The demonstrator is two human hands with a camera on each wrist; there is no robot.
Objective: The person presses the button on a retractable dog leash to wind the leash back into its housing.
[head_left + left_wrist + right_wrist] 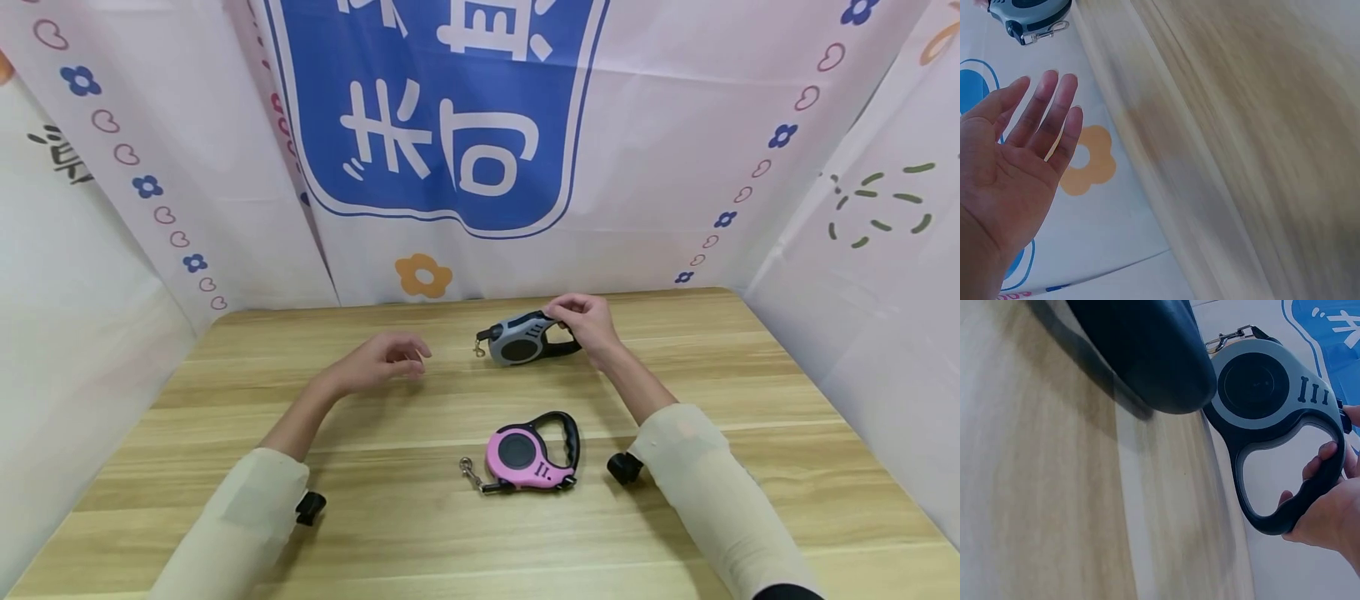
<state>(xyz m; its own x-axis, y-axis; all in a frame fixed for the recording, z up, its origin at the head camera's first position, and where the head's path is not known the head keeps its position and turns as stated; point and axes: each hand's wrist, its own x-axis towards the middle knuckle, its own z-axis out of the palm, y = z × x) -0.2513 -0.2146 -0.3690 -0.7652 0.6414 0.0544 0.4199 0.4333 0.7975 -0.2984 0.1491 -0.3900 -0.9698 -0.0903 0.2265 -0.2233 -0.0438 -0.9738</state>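
Observation:
My right hand grips the black handle of a grey retractable dog leash near the back of the table. In the right wrist view several fingertips curl round the handle of that leash, and its metal clip dangles at the far end. To the left, my left hand hovers over the table, holding nothing. Its fingers are relaxed in the left wrist view, the palm facing the camera. Nearer the front, a pink retractable leash lies flat, its metal clip pointing left.
The wooden table ends at a white printed cloth backdrop with a blue sign. Cloth walls also stand at both sides. A dark rounded object fills the top of the right wrist view, partly cut off.

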